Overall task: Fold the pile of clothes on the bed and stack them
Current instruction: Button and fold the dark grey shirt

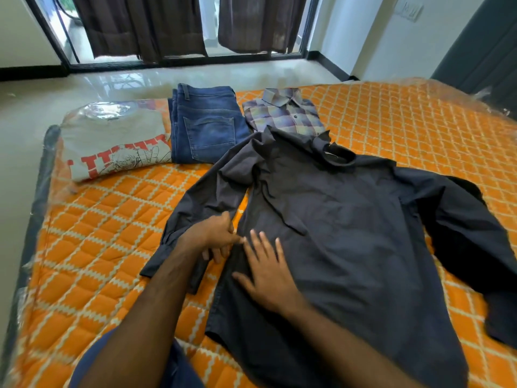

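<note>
Three folded garments are lying along the bed's [117,225] far edge. Nearer, the left hand [216,238] is pinching the dark shirt's [349,233] side; the right hand [268,273] is pressing flat, fingers spread. The shirt is lying lengthwise, collar pointing away.

This is a bedroom in a home. A bed [92,247] with an orange quilted mattress, partly under clear plastic wrap, fills the near half of the room, and folded clothes lie on it at 11 and 12 o'clock. Beyond it, at 12 o'clock, a glossy tiled floor [195,77] reaches a dark-framed sliding glass door [50,37] with brown curtains [140,26], and a switch plate [409,10] sits on the white wall at 2 o'clock.
</note>
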